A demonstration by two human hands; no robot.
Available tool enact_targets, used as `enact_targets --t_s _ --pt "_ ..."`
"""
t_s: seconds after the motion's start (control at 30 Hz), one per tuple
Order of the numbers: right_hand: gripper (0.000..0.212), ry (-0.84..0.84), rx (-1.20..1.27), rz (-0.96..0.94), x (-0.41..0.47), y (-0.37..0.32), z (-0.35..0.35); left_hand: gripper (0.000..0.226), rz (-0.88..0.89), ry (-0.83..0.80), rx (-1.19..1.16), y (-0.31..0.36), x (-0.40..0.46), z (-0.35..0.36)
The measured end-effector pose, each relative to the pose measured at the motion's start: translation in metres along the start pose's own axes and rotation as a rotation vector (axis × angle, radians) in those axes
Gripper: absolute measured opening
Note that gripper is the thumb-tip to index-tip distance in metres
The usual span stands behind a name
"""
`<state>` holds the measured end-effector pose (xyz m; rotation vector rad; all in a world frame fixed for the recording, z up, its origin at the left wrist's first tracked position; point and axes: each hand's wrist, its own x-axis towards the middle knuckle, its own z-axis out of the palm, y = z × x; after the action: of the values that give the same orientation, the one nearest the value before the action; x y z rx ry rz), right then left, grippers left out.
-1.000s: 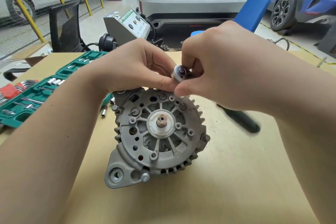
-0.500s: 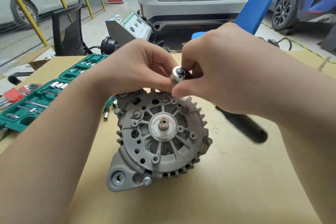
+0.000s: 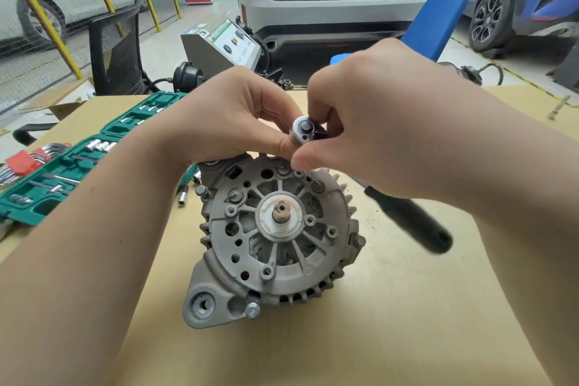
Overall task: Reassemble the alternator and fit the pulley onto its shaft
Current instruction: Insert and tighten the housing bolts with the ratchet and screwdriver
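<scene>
Head view: the alternator (image 3: 275, 241) is sitting on the bench (image 3: 407, 323), its shaft (image 3: 281, 213) bare, no pulley visible. Both hands, left hand (image 3: 232, 116) and right hand (image 3: 369, 122), are pinching a ratchet head (image 3: 303, 130) over the housing's far edge. The risk, as I judge it, is the tool slipping or the unclamped housing tipping sideways.
</scene>
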<state>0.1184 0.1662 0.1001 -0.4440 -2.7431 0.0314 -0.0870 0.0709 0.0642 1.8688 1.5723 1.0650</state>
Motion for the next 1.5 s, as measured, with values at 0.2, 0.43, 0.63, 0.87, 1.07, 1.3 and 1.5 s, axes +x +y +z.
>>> enact_targets --t_s 0.2,0.43,0.63,0.87,1.07,1.3,1.5 --pt "0.035 0.003 0.025 -0.095 -0.002 0.007 -0.006 0.029 0.006 -0.06 -0.026 0.0 0.0 -0.001" --pt "0.042 0.009 0.048 -0.009 -0.006 -0.004 -0.007 0.025 -0.022 0.002 -0.007 0.003 0.0 0.001" --pt "0.017 -0.026 0.042 -0.069 -0.006 0.003 -0.012 0.032 -0.002 -0.024 0.044 0.004 0.0 0.002" --pt "0.032 0.009 0.049 -0.006 -0.008 -0.001 -0.01 0.026 -0.029 -0.007 0.047 0.005 -0.001 0.002" --pt "0.014 -0.025 -0.063 -0.068 -0.008 -0.003 -0.015 0.032 0.009 -0.034 0.089 0.004 0.0 0.001" --pt "0.04 0.005 0.036 0.131 -0.008 -0.002 -0.015 0.029 -0.017 -0.03 0.053 0.004 -0.001 0.0" --pt "0.07 0.078 0.027 0.212 -0.009 -0.01 -0.011 0.016 -0.06 -0.031 0.049 0.007 -0.002 0.0"
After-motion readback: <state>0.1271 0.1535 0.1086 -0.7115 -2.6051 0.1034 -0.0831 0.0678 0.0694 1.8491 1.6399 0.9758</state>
